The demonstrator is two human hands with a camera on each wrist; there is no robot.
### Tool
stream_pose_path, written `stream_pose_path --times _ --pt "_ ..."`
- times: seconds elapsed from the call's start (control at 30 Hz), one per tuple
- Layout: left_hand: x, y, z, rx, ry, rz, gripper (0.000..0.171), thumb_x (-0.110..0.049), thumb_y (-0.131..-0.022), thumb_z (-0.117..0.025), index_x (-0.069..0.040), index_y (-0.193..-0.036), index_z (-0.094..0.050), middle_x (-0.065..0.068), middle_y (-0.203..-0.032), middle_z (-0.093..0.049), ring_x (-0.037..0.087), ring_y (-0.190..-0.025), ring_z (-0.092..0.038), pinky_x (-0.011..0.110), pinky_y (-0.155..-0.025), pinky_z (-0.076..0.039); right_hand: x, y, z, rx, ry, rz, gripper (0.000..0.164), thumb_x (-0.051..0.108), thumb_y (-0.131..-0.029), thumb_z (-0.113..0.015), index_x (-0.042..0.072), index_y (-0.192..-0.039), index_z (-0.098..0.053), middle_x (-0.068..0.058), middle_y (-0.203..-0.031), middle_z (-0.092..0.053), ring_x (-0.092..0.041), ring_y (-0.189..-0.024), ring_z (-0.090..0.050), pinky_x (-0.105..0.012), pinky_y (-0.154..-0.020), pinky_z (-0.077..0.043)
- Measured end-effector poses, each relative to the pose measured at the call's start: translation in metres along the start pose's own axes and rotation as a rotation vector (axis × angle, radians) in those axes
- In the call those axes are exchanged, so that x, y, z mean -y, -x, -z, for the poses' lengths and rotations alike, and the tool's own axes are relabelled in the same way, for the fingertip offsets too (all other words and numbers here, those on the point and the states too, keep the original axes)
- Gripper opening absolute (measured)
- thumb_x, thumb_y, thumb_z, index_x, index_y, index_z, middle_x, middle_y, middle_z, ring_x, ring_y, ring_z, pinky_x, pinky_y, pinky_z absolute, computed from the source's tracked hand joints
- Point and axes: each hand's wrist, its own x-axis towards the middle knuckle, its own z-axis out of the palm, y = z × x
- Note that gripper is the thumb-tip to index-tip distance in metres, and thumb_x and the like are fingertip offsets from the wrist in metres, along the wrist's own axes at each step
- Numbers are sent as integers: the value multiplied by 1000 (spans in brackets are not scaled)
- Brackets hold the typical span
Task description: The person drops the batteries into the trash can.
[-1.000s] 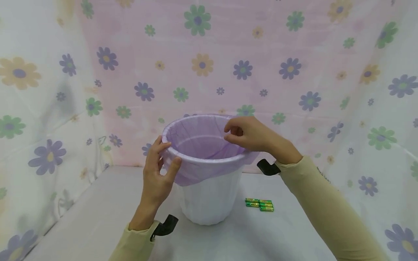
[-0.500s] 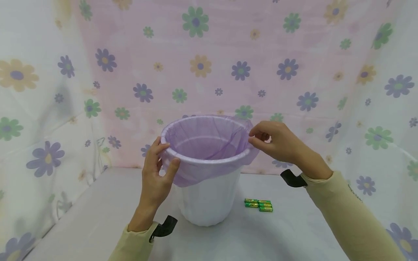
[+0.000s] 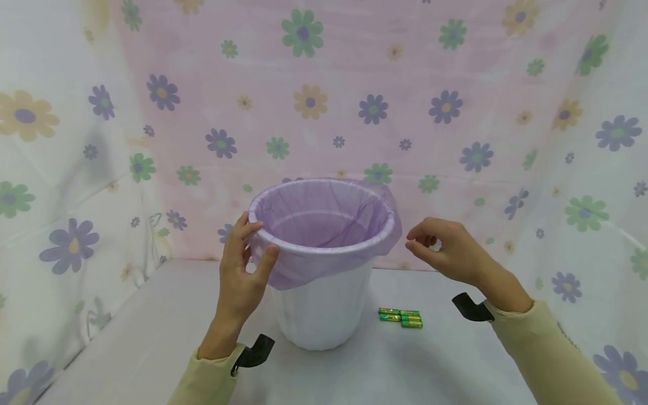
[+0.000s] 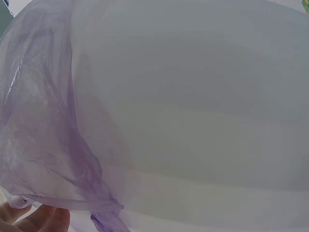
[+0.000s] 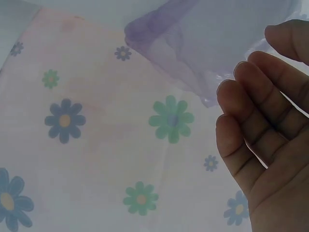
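Note:
A white trash can (image 3: 319, 309) stands upright, lined with a thin purple trash bag (image 3: 304, 270) folded down over its rim. At the can's left side my left hand (image 3: 245, 281) holds the bag-covered rim, its fingertips over the edge and its thumb against the front. The left wrist view shows the bag's loose overhang (image 4: 43, 140) against the white wall, with some fingers (image 4: 43, 220) at the lower left. My right hand (image 3: 450, 250) hovers in the air to the right of the can, apart from the bag, fingers loosely curled and holding nothing.
Several green and gold batteries (image 3: 401, 318) lie side by side on the white tabletop (image 3: 430, 360), right of the can's base. A pink and white flowered cloth (image 3: 324, 73) hangs behind and along both sides.
My right hand has moved from inside the can's right rim out to the right and down, away from the bag. The bag's right edge now hangs outside the rim. My left hand has stayed put.

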Motion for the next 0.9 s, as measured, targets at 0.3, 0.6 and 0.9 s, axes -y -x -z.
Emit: stream_pose_path --times 0.3,0.6,0.9 --pt "0 -1 0 2 -7 2 43 -3 -82 -61 -2 -122 -45 15 -143 -27 28 -122 -38 50 -94 -37 -11 23 -26 41 -33 -83 10 12 -82 -65 20 -88 -62 16 -75 -54 -2 -68 -49 -22 -62 -44" --pt "-1 -1 0 9 -12 21 43 -5 -83 -61 -6 -123 -45 13 -143 -27 26 -123 -37 50 -94 -36 -15 45 -55 130 -13 -175 9 18 -82 -65 21 -89 -61 18 -75 -52 -1 -69 -48 -23 -62 -45" --pt "-1 0 0 12 -4 16 43 -4 -83 -61 -4 -123 -45 14 -143 -27 27 -123 -37 51 -94 -36 -23 68 -79 237 10 -275 10 25 -82 -66 19 -90 -62 17 -75 -50 -4 -68 -47 -21 -60 -44"
